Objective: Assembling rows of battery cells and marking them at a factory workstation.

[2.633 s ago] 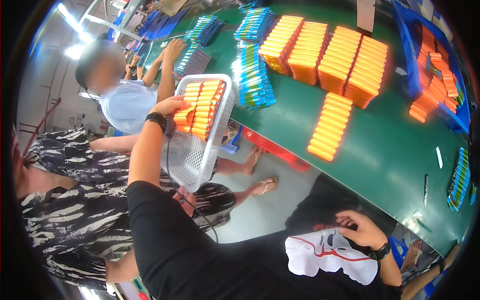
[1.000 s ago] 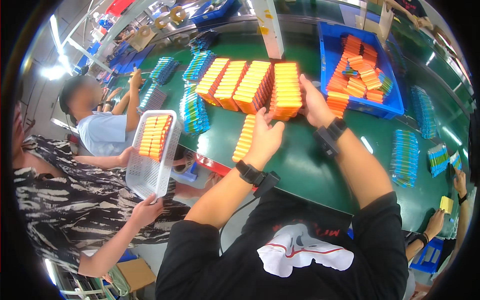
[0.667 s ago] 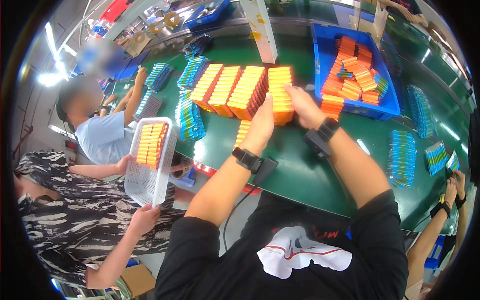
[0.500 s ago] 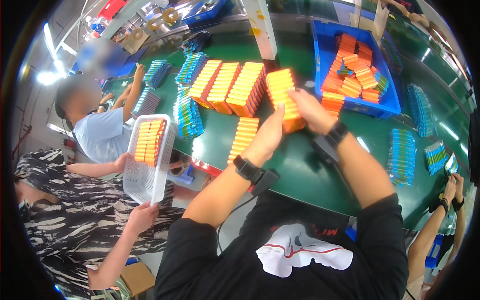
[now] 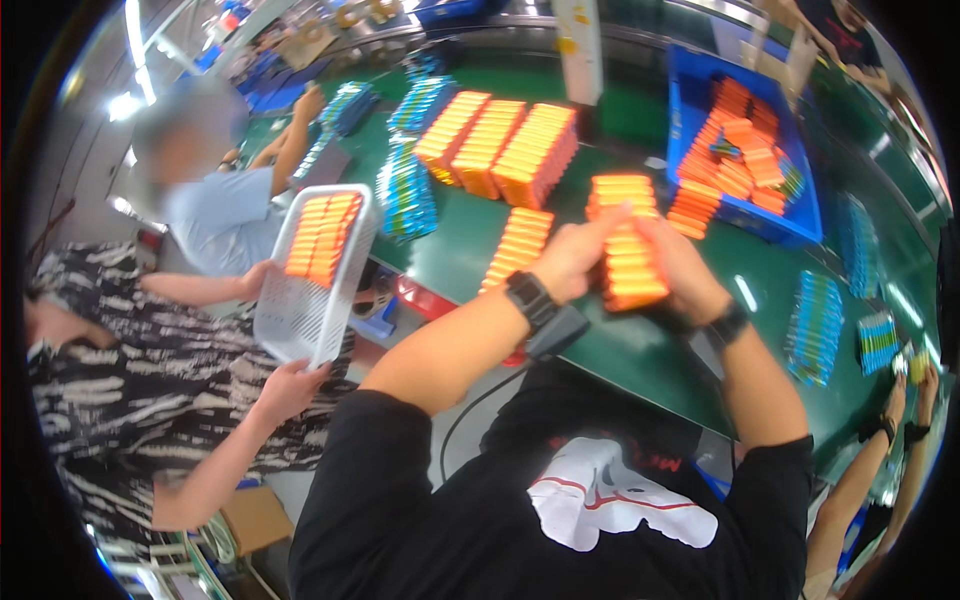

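A stack of orange battery packs [image 5: 632, 262], ribbed rows of cylinders side by side, is held between both my hands above the green table. My left hand [image 5: 578, 258] closes on its left side, thumb near the top face. My right hand [image 5: 688, 268] grips the right side; its fingers are partly hidden and blurred. Left of my hands lies a flat orange row of cells [image 5: 520, 240]. Behind that stand three orange stacks [image 5: 538, 150] side by side. Another orange row [image 5: 693, 207] lies just beyond my right hand, against the blue bin [image 5: 800, 232].
Loose orange packs [image 5: 738, 150] fill part of the bin. Blue-green packs lie at left [image 5: 407, 195] and right [image 5: 815, 325]. At left a person holds a white basket [image 5: 268, 335] with orange packs; another sits beyond. A co-worker's hands [image 5: 912, 385] work at the far right.
My hands have brought the orange stack closer to me, away from the three standing stacks. The right hand now sits lower along its side. The whole view has shifted slightly.
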